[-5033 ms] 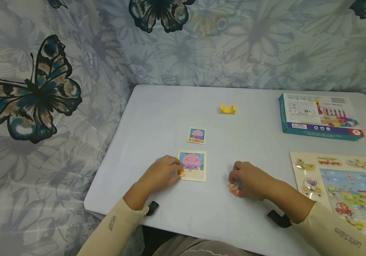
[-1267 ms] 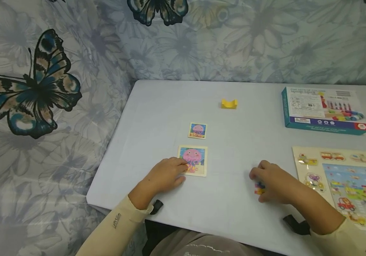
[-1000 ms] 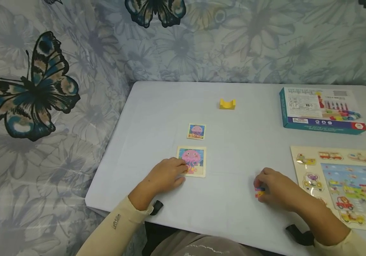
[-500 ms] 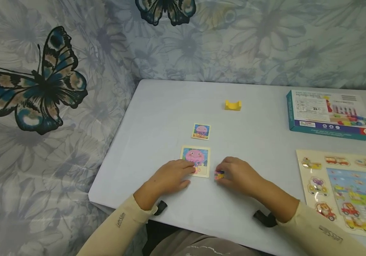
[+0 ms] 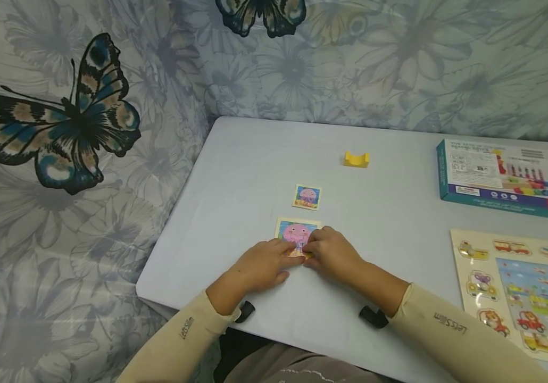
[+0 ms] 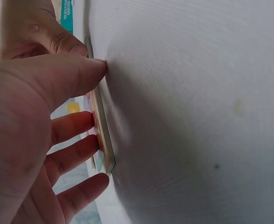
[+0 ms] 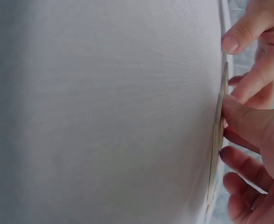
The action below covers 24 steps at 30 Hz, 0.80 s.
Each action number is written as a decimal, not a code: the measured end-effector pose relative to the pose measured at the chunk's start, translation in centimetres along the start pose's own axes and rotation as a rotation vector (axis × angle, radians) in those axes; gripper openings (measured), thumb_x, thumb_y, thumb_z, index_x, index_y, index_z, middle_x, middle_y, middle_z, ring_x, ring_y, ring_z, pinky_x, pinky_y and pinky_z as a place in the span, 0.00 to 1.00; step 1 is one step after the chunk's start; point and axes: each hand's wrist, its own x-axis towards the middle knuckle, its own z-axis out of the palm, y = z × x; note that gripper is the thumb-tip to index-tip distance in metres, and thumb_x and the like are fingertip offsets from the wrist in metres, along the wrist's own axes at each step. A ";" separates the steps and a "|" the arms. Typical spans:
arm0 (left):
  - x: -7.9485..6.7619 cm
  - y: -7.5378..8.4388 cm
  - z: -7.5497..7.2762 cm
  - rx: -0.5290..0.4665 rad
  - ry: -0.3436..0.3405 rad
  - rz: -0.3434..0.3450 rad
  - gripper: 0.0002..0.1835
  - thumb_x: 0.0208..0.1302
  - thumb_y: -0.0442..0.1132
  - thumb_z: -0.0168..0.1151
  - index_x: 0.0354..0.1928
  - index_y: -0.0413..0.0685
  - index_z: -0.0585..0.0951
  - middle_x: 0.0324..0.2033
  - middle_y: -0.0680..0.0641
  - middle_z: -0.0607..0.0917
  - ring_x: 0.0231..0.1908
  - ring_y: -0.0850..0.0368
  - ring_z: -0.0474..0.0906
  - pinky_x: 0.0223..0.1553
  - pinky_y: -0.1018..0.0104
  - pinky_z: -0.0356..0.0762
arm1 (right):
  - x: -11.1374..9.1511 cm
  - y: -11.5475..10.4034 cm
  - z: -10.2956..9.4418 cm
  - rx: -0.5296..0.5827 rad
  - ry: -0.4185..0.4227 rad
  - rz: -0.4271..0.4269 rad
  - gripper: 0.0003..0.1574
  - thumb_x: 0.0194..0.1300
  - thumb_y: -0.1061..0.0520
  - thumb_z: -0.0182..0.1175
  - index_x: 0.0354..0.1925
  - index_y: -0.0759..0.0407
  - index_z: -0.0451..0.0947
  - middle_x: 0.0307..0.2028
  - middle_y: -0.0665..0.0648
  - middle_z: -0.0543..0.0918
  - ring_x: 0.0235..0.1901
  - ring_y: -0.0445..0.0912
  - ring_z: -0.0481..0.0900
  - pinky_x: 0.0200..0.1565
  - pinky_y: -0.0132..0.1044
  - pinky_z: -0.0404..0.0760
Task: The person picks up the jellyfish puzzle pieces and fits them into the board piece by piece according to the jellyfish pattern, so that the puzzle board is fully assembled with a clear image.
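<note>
A square jellyfish puzzle board [image 5: 298, 232] lies on the white table, its lower part mostly covered by both hands. My left hand [image 5: 264, 266] rests at its lower left, with relaxed fingers touching the picture; in the left wrist view, the board's edge [image 6: 105, 135] shows beyond those fingertips. From the right, my right hand [image 5: 335, 256] pinches a small puzzle piece, mostly hidden by the fingers, at the board's lower right. The right wrist view has the right thumb [image 7: 242, 119] right at the board's edge. Just behind lies a smaller jellyfish picture card [image 5: 308, 196].
A yellow curved block [image 5: 356, 159] sits toward the back. At the back right is a teal-sided box [image 5: 501, 175]; in front of it lies a vehicle puzzle board [image 5: 482, 250]. A butterfly-patterned cloth [image 5: 374, 69] hangs behind the table.
My right hand has gone from the right side of the table leftward to the board, bringing the puzzle piece. The left hand has stayed at the board's lower left.
</note>
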 end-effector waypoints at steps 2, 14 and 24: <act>0.0 0.0 0.0 0.017 -0.001 0.004 0.26 0.73 0.50 0.62 0.71 0.72 0.75 0.69 0.51 0.75 0.69 0.53 0.70 0.66 0.55 0.74 | -0.1 0.0 -0.2 -0.009 -0.016 0.008 0.18 0.48 0.54 0.82 0.39 0.59 0.91 0.35 0.52 0.84 0.34 0.46 0.75 0.37 0.37 0.77; 0.2 0.7 0.1 0.034 -0.039 -0.052 0.28 0.73 0.54 0.59 0.74 0.76 0.70 0.70 0.52 0.74 0.70 0.53 0.67 0.63 0.53 0.75 | -1.7 -1.9 -1.2 -0.210 -0.205 0.039 0.29 0.58 0.44 0.74 0.54 0.58 0.86 0.52 0.55 0.82 0.49 0.53 0.78 0.43 0.48 0.80; 0.0 1.6 -0.1 0.100 -0.006 -0.079 0.27 0.73 0.56 0.59 0.72 0.73 0.72 0.70 0.51 0.74 0.69 0.54 0.70 0.61 0.53 0.76 | -2.3 -2.7 -1.3 -0.268 -0.289 0.075 0.37 0.62 0.42 0.71 0.63 0.60 0.80 0.60 0.54 0.80 0.58 0.52 0.76 0.49 0.49 0.77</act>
